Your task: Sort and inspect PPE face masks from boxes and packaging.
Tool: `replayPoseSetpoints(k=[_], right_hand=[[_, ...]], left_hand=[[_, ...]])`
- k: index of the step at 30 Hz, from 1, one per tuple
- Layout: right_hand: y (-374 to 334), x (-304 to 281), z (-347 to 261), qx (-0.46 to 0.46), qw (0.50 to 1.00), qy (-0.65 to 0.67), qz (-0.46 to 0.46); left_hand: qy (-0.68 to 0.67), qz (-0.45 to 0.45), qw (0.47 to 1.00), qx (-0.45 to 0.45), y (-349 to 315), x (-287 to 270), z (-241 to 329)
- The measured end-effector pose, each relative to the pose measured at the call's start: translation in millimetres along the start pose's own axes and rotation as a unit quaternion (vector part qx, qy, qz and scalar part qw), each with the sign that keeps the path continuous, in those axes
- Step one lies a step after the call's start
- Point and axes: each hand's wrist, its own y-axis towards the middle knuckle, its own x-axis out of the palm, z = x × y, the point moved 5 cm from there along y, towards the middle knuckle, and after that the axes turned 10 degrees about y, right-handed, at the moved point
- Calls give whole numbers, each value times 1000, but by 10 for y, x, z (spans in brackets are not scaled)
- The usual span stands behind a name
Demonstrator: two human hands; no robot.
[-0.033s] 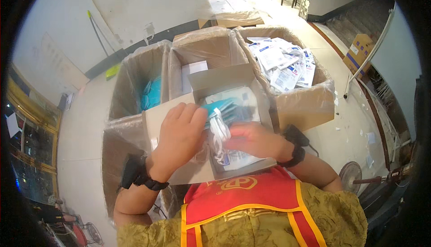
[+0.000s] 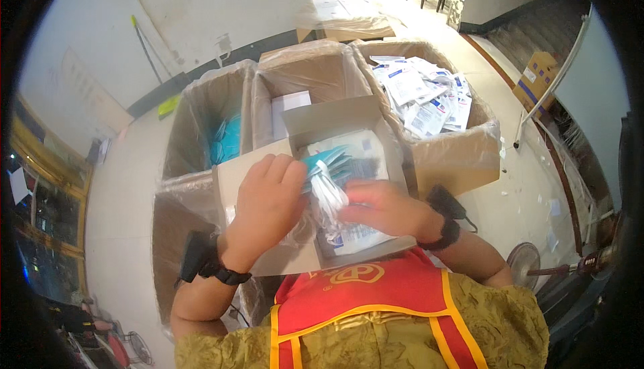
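above the open carton (image 2: pixel 335 115), a fanned teal stack (image 2: pixel 330 161) is held over flat white packets (image 2: pixel 365 238); its long axis appears to run from near left to far right; the left hand (image 2: pixel 272 191) grips its left end, fingers curled and pressed together, thumb hidden; white loops (image 2: pixel 329 194) trail from the stack toward the near side, between the hands; the right hand (image 2: pixel 389 211) lies right of the loops; its fingers point left and appear to meet the loops' right edge; whether they pinch cannot be told; teal pieces (image 2: pixel 227 142) lie in a lined box far left; loose white sachets (image 2: pixel 422 94) fill another far right.
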Motion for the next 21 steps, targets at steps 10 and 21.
replayPoseSetpoints(k=[10,21], right_hand=[[-162,349,-294,202,915,319,-143],[-229,34,-898,-15,885,-419,-204]], left_hand=[[-67,-48,995,-51,-110,285,79],[-148,-211,960,105,-154,-183,371]])
